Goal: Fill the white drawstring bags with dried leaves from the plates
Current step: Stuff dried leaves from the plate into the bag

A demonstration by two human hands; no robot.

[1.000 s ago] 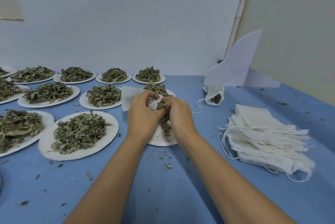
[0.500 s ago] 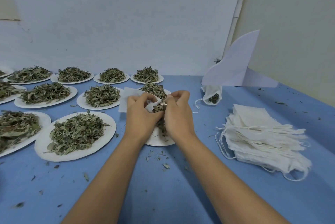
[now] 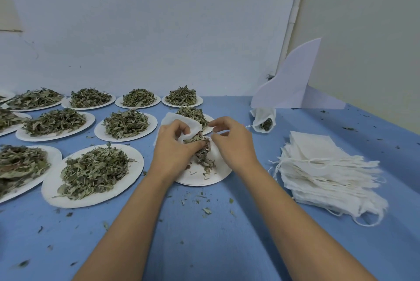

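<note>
You face a table (image 3: 204, 246) covered in blue cloth. Beyond its far edge a white wall (image 3: 159, 30) rises, with a beige patch (image 3: 9, 3) at its upper left. To your right a beige wall (image 3: 368, 30) meets it at a corner, where a white pipe (image 3: 294, 14) runs down. A bent white card (image 3: 293, 85) stands on the table at that corner. The light is soft and even

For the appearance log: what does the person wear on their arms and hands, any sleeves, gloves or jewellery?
Nothing that this view shows. The left hand and right hand are bare: no gloves, no rings. The left forearm and right forearm are bare down to the picture's bottom edge, with no sleeve, watch or bracelet in view.
</note>
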